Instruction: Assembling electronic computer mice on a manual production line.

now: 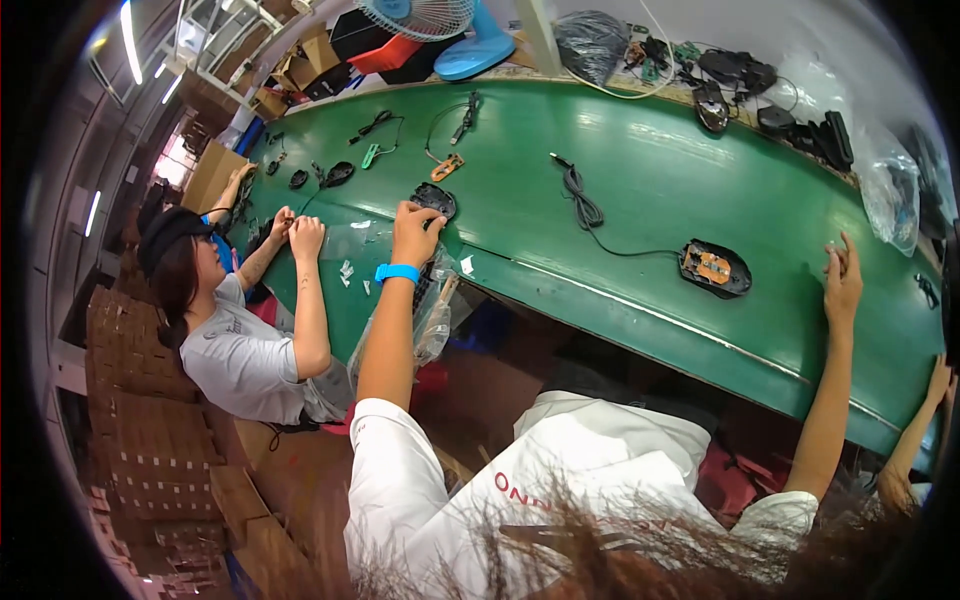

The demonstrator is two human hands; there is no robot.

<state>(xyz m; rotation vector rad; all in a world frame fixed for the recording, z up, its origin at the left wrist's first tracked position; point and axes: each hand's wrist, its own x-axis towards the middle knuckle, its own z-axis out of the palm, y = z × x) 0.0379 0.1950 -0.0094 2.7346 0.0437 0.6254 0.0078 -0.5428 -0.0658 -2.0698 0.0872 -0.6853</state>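
On the green table (640, 180), the left hand (415, 232) pinches a black mouse shell (436, 198) at the near edge. Right hand (843, 277) rests spread, well right of an open mouse (714, 268) showing its orange board. Clear bags (890, 195) hold dark parts far right.

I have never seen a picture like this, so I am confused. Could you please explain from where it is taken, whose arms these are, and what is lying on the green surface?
There is no machine here. A camera worn on a person's head looks down, and its wide lens bends straight edges. The two arms rising from the bottom belong to that person.

The left hand, with a blue wristband, touches a black computer mouse shell on the green belt. The right hand rests apart from it, near the belt's right side; whether it holds something small is unclear.

Between them lies an opened mouse showing its circuit board, with its cable. A co-worker sits on the left.
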